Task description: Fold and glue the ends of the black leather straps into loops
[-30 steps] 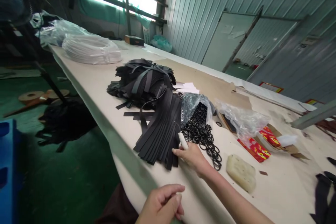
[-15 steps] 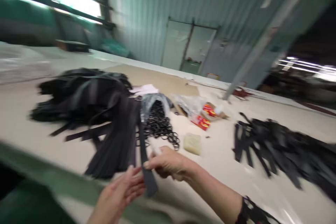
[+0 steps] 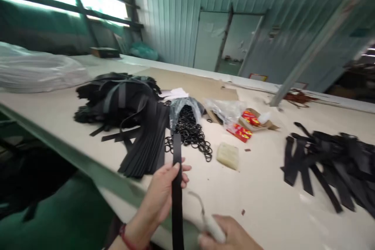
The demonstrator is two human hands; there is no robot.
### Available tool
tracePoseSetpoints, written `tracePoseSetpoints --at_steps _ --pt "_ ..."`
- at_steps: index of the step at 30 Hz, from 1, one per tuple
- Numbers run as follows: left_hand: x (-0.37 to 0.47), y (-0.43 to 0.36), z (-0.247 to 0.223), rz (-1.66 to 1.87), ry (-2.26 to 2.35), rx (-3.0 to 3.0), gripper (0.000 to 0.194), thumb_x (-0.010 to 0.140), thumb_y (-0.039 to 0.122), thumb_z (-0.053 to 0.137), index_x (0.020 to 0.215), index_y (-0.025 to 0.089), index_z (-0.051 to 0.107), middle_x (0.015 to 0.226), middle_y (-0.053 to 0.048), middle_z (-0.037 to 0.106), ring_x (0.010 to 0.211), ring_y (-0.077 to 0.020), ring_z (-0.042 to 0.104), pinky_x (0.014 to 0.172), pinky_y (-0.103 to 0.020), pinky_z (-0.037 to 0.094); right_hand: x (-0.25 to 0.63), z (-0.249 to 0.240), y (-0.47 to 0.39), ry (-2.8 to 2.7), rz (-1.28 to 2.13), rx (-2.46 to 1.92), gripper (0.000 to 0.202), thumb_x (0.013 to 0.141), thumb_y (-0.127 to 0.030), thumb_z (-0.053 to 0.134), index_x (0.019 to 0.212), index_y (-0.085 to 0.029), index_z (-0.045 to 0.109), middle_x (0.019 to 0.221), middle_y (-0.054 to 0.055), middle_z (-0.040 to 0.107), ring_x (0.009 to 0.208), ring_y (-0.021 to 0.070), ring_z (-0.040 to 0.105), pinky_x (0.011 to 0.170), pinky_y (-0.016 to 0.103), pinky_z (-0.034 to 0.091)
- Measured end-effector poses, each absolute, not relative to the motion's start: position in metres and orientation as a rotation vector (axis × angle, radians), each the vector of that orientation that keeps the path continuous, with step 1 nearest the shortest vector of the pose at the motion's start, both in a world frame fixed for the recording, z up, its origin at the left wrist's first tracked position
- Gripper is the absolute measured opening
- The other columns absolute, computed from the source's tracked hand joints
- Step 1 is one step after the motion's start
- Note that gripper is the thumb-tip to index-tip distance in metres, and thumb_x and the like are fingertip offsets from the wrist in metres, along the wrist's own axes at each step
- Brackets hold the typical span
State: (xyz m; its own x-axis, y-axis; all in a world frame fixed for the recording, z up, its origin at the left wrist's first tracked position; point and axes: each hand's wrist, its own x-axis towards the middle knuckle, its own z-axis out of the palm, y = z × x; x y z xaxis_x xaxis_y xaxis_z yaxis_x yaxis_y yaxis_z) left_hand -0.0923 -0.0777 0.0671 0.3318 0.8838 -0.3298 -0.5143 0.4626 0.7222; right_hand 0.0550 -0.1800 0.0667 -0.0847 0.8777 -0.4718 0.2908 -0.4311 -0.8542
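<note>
A black strap [image 3: 177, 203] runs upright through my left hand [image 3: 162, 187], with the thumb pressed on its front and the fingers behind it. Its top end stands just in front of a pile of black rings [image 3: 191, 131], which spill from a clear plastic bag [image 3: 175, 111]. At the lower right of the strap, my right hand [image 3: 231, 234] is closed round a white-handled tool [image 3: 213, 228] with a thin curved metal tip. That hand is blurred. Many black straps [image 3: 146, 136] lie bundled on the table behind my left hand.
More black straps [image 3: 334, 160] lie on the table [image 3: 263, 195] at the right. A yellowish block [image 3: 227, 155] sits near the rings, with red-and-yellow packets [image 3: 240, 132] behind it. A slanted post [image 3: 304, 62] stands at the back right, and wrapped plastic [image 3: 41, 72] lies at the left.
My left hand, open beside the strap before, now grips it. The right hand has let go of the strap and moved down and right with the tool. The view has shifted, bringing the table edge further in.
</note>
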Motion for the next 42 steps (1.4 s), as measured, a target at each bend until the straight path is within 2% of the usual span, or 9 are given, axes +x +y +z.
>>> tracePoseSetpoints --at_steps 6,12,17,21,25,30,34,38,42 --pt "-0.105 -0.099 0.061 0.926 0.788 0.653 0.021 0.079 0.027 0.062 0.092 0.011 0.064 0.073 -0.004 0.064 0.051 -0.0063 0.049 0.048 -0.017 0.037 0.048 0.066 -0.122 -1.053 1.332 -1.666 0.038 0.071 -0.056 0.057 0.069 -0.018 0.053 0.043 -0.009 0.027 0.042 0.0079 0.02 0.04 0.022 0.016" --pt "-0.114 -0.112 0.057 0.742 0.819 0.683 0.026 0.077 0.034 0.062 0.09 0.011 0.063 0.068 -0.003 0.062 0.047 -0.0066 0.048 0.044 -0.018 0.035 0.032 0.075 -0.094 -0.894 1.413 -1.397 0.038 0.072 -0.054 0.06 0.071 -0.018 0.047 0.046 -0.012 0.024 0.043 0.0057 0.014 0.04 0.021 0.012" --pt "-0.118 -0.107 0.055 0.678 0.721 0.574 0.037 0.079 0.043 0.058 0.09 0.009 0.063 0.067 -0.007 0.064 0.052 -0.0121 0.056 0.05 -0.022 0.041 0.027 0.074 -0.088 -0.839 1.433 -1.409 0.041 0.066 -0.05 0.066 0.064 -0.02 0.039 0.045 -0.012 0.025 0.042 0.0044 0.015 0.04 0.02 0.013" --pt "-0.117 -0.1 0.058 0.567 0.572 0.375 0.041 0.08 0.046 0.054 0.091 0.008 0.064 0.057 -0.003 0.057 0.046 -0.0098 0.052 0.049 -0.022 0.04 0.021 0.078 -0.092 -0.853 1.515 -1.358 0.04 0.066 -0.049 0.067 0.064 -0.018 0.042 0.05 -0.009 0.035 0.044 0.0045 0.026 0.043 0.018 0.022" --pt "-0.114 -0.098 0.061 0.625 0.596 0.444 0.038 0.075 0.046 0.061 0.08 0.009 0.062 0.06 -0.004 0.059 0.049 -0.0112 0.054 0.049 -0.022 0.04 0.013 0.077 -0.098 -0.899 1.483 -1.408 0.038 0.068 -0.051 0.063 0.068 -0.02 0.041 0.049 -0.008 0.04 0.042 0.007 0.036 0.043 0.02 0.03" --pt "-0.113 -0.102 0.049 0.678 0.871 0.778 0.036 0.077 0.046 0.056 0.062 0.014 0.052 0.044 0.004 0.047 0.036 -0.0046 0.033 0.037 -0.018 0.019 0.01 0.061 -0.112 -1.438 0.962 -1.561 0.025 0.079 -0.035 0.049 0.06 -0.02 0.041 0.054 -0.003 0.044 0.051 0.0117 0.044 0.049 0.023 0.036" --pt "-0.113 -0.102 0.041 0.7 0.925 0.807 0.038 0.075 0.048 0.056 0.057 0.016 0.047 0.039 0.008 0.034 0.037 -0.0046 0.02 0.039 -0.021 0.011 0.016 0.053 -0.113 -1.812 0.534 -1.51 0.021 0.08 -0.025 0.043 0.061 -0.02 0.047 0.059 -0.001 0.05 0.054 0.0123 0.049 0.05 0.022 0.038" --pt "-0.118 -0.095 0.049 0.778 0.968 0.646 0.041 0.07 0.051 0.063 0.081 0.011 0.062 0.047 0.007 0.038 0.044 -0.0057 0.023 0.043 -0.018 0.016 0.038 0.051 -0.08 -1.737 0.372 -1.789 0.033 0.088 -0.036 0.037 0.065 -0.019 0.051 0.059 -0.001 0.053 0.054 0.013 0.051 0.049 0.021 0.04" --pt "-0.128 -0.087 0.057 0.829 0.963 0.409 0.056 0.074 0.059 0.054 0.098 0.01 0.064 0.06 0.002 0.046 0.054 -0.0079 0.034 0.051 -0.018 0.028 0.062 0.042 -0.029 -1.754 0.187 -1.912 0.021 0.086 -0.031 0.044 0.074 -0.019 0.057 0.07 0.001 0.052 0.063 0.0152 0.051 0.054 0.023 0.037"
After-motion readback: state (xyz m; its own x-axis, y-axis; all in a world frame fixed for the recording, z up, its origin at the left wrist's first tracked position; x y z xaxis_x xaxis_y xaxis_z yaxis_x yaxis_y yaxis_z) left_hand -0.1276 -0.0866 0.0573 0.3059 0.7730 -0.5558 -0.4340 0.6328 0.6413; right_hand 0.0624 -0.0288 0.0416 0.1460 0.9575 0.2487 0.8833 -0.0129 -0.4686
